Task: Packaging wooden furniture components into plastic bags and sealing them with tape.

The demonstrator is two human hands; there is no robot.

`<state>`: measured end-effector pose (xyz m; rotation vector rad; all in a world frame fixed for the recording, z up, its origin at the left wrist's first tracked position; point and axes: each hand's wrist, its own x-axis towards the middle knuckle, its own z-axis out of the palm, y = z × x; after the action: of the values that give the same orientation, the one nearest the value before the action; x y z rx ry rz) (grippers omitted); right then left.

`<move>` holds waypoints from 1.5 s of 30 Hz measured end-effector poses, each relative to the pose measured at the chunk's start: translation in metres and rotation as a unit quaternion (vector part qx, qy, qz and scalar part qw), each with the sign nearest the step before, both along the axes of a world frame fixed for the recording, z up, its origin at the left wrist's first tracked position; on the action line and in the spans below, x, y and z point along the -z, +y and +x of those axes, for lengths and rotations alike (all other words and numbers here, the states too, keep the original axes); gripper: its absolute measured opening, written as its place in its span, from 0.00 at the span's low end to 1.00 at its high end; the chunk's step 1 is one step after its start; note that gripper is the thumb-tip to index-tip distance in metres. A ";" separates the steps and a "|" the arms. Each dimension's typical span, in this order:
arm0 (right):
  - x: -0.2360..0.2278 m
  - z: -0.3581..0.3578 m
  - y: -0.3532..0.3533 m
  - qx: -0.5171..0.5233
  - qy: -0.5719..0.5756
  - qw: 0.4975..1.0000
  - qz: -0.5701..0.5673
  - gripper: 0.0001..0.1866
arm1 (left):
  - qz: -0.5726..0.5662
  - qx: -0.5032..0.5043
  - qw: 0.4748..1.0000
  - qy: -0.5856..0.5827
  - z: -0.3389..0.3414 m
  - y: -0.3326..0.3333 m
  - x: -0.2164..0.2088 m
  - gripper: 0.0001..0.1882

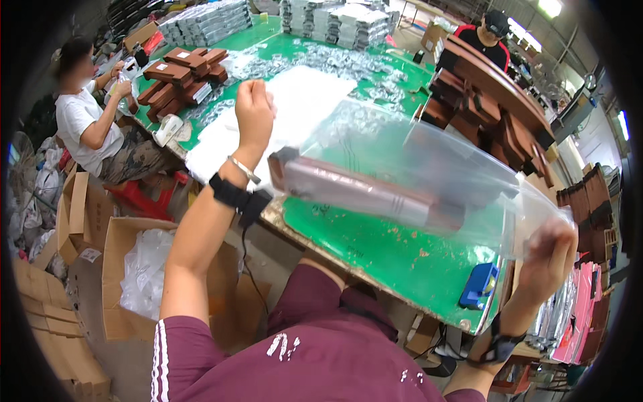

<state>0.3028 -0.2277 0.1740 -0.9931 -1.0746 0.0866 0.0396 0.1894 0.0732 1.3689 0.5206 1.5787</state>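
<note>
My right hand (552, 251), blurred by motion, grips the gathered end of a large clear plastic bag (482, 157). The bag stretches leftward above the green table. Within or behind its film lies a long brown wooden piece (362, 187), pale along the middle and dark at both ends; the blur hides which. My left hand (256, 110) is raised in a fist over a stack of white sheets (308, 90). Whatever its fingers hold, if anything, is hidden. Black bands circle both my wrists.
Brown wooden parts are piled on the green table (335, 234) at left (177, 77) and right (489, 107). A blue tape dispenser (479, 285) stands near the front corner. A carton (120, 295) with plastic bags sits at lower left. One person sits left, another is at far right.
</note>
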 end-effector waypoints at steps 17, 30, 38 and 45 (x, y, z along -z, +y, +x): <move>-0.005 -0.003 -0.005 0.066 -0.046 0.996 -0.043 0.17 | -0.023 -0.041 0.998 0.037 -0.015 0.002 -0.013 0.09; 0.069 -0.038 -0.020 0.071 0.202 0.964 -0.161 0.13 | -0.089 0.000 0.942 0.324 -0.005 0.015 0.031 0.10; 0.131 0.020 0.036 0.114 0.358 0.890 -0.260 0.14 | -0.192 0.104 0.886 0.409 0.049 0.065 0.096 0.16; 0.177 -0.004 0.004 0.077 0.269 0.858 -0.432 0.30 | -0.099 0.120 0.870 0.468 0.007 0.073 0.101 0.27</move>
<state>0.2988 -0.2240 -0.0034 -1.7251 -0.3953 0.7252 0.0465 0.2626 -0.0275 1.9014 0.9989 0.5490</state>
